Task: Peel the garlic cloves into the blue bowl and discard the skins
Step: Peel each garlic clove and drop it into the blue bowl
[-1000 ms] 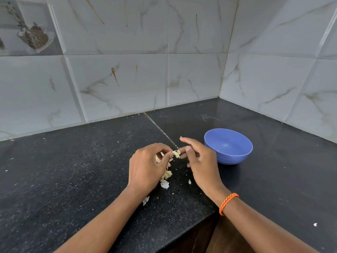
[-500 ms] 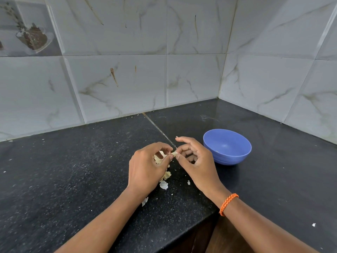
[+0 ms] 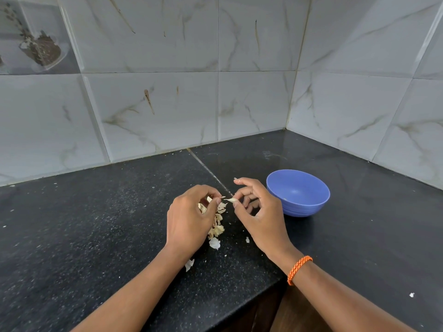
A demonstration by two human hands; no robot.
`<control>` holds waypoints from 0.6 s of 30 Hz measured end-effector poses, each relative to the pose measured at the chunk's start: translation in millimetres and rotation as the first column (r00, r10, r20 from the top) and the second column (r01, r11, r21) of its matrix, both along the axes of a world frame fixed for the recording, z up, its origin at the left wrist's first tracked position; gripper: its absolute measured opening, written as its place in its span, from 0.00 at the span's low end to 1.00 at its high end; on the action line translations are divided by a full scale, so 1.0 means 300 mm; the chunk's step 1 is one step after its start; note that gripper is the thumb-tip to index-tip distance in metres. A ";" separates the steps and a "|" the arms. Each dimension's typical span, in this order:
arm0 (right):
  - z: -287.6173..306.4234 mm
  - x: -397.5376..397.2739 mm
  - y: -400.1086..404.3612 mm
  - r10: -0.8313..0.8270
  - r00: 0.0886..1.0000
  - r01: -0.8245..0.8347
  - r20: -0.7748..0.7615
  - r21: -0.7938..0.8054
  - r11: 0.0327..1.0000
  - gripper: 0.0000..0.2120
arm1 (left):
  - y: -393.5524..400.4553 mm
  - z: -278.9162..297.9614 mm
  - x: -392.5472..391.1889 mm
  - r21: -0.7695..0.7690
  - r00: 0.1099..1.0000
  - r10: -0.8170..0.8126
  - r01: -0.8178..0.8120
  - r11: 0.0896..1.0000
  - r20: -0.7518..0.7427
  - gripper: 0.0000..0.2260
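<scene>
Head view: garlic clove (image 3: 230, 200) between hands (pinched).

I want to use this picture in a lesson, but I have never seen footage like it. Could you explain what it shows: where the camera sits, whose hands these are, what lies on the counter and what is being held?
There is no machine here. A person wears one wide-angle camera on the head, so you look down along their own bare arms. The left hand and the right hand, whose wrist bears an orange braided wristband, meet over a black speckled stone counter in a corner of pale marbled wall tiles. Between the fingertips of both hands is a small pale garlic clove, pinched from each side as if being peeled. Under and beside the left hand lies a heap of dry papery garlic skins, with loose scraps nearby. To the right stands a round blue plastic bowl; whether it holds cloves yet is hard to tell.
</scene>
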State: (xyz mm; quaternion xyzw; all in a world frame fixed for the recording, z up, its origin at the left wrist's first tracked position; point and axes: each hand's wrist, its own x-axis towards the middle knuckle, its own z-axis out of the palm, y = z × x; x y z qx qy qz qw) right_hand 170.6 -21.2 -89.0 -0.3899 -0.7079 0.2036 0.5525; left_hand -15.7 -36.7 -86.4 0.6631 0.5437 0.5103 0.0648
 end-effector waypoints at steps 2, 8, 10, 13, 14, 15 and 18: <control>0.003 0.001 -0.002 -0.013 1.000 0.013 -0.008 0.001 1.000 0.20 | -0.007 0.006 0.002 -0.014 0.999 -0.002 0.001 1.000 -0.038 0.11; 0.013 -0.004 -0.010 0.020 0.999 -0.020 -0.034 -0.006 1.000 0.21 | -0.017 0.008 0.020 -0.026 0.998 -0.039 0.038 0.999 -0.047 0.05; 0.017 -0.005 -0.014 0.027 0.999 -0.027 -0.039 -0.005 1.000 0.21 | -0.015 0.010 0.019 -0.027 0.999 -0.044 0.043 0.999 -0.025 0.02; 0.020 -0.006 -0.019 0.018 0.999 -0.018 -0.044 -0.009 1.000 0.20 | -0.014 0.010 0.020 -0.043 0.998 -0.055 0.055 0.998 0.004 0.02; 0.019 -0.005 -0.017 0.009 0.999 -0.009 -0.046 -0.012 1.000 0.19 | -0.013 0.009 0.021 -0.048 0.998 -0.062 0.064 0.997 0.024 0.03; 0.018 -0.004 -0.015 0.001 0.999 -0.002 -0.052 -0.016 1.000 0.18 | -0.011 0.009 0.021 -0.053 0.996 -0.071 0.073 0.996 0.045 0.03; 0.013 -0.001 -0.009 0.000 0.998 -0.002 -0.057 -0.033 0.999 0.17 | -0.007 0.008 0.020 -0.068 0.990 -0.087 0.095 0.993 0.108 0.05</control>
